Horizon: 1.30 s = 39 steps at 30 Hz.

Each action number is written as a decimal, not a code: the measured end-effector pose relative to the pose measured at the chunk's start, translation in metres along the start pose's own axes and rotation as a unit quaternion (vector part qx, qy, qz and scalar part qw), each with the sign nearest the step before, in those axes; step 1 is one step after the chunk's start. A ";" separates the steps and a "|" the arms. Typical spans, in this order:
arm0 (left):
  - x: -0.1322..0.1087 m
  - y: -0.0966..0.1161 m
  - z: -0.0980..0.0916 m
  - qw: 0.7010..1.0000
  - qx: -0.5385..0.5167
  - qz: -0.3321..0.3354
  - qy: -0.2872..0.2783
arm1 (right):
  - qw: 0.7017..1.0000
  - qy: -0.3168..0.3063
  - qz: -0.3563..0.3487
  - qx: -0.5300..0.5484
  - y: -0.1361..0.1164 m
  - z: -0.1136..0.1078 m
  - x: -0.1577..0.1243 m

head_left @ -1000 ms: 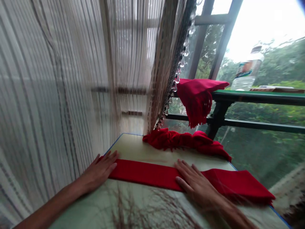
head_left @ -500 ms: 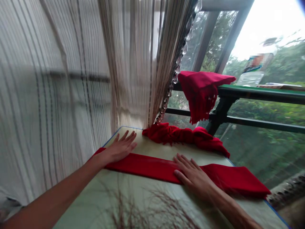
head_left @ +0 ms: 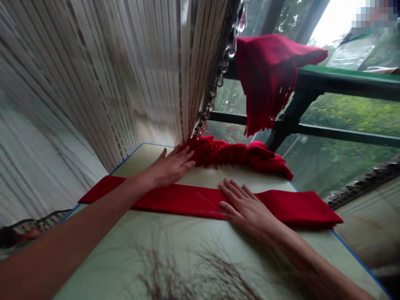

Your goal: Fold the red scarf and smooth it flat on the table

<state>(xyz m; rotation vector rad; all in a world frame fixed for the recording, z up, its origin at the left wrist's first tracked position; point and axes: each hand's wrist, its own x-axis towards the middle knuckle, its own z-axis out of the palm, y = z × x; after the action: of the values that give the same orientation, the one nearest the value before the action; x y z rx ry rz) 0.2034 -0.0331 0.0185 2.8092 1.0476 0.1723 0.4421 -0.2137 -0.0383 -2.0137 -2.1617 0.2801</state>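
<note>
A red scarf (head_left: 184, 202), folded into a long flat strip, lies across the pale table (head_left: 150, 246) from its left edge to its right. Fingers spread, my left hand (head_left: 170, 166) reaches over the strip's far edge toward a crumpled red scarf (head_left: 231, 154) at the back; whether the fingertips touch that bundle I cannot tell. My right hand (head_left: 246, 204) rests flat on the folded scarf right of its middle, fingers stretched out. Neither hand grips anything. Part of the strip is hidden under my left forearm and right hand.
Another red fringed scarf (head_left: 268, 79) hangs over the dark green railing (head_left: 350, 83) by the window. A striped sheer curtain (head_left: 150, 71) with a beaded edge falls to the table's back left. Strands of hair cross the lower view.
My left hand has moved right, closer to the crumpled scarf, uncovering the strip's left end. My right hand stays on the folded scarf. The camera view has tilted downward.
</note>
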 end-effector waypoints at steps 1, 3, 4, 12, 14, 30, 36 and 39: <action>0.001 0.005 0.003 1.000 -0.002 0.009 -0.007 | 1.000 0.000 0.001 -0.005 0.000 0.000 0.000; -0.005 0.011 0.011 0.999 -0.006 0.031 -0.031 | 1.000 0.003 0.003 -0.017 0.000 0.001 0.000; -0.010 0.012 0.015 0.998 -0.009 0.046 -0.043 | 1.000 0.007 0.003 -0.023 0.001 0.002 0.000; -0.037 0.011 0.035 0.987 -0.033 0.114 -0.112 | 0.999 0.006 0.005 -0.054 0.005 0.002 -0.003; -0.036 0.011 0.036 0.986 -0.035 0.111 -0.118 | 0.998 0.010 0.000 -0.059 0.001 -0.002 -0.002; -0.052 0.026 0.036 0.982 -0.055 0.138 -0.118 | 0.995 0.026 -0.084 -0.041 -0.007 -0.001 0.002; -0.051 0.028 0.028 0.984 -0.049 0.140 -0.097 | 0.991 0.108 -0.072 -0.029 -0.012 -0.009 0.001; -0.051 0.031 0.029 0.986 -0.057 0.133 -0.083 | 0.995 0.050 -0.069 -0.045 -0.011 -0.004 0.002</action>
<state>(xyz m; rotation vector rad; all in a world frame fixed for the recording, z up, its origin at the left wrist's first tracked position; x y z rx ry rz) 0.1893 -0.0927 -0.0077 2.7900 0.6073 0.0238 0.4320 -0.2121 -0.0314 -1.8685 -2.2741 0.0635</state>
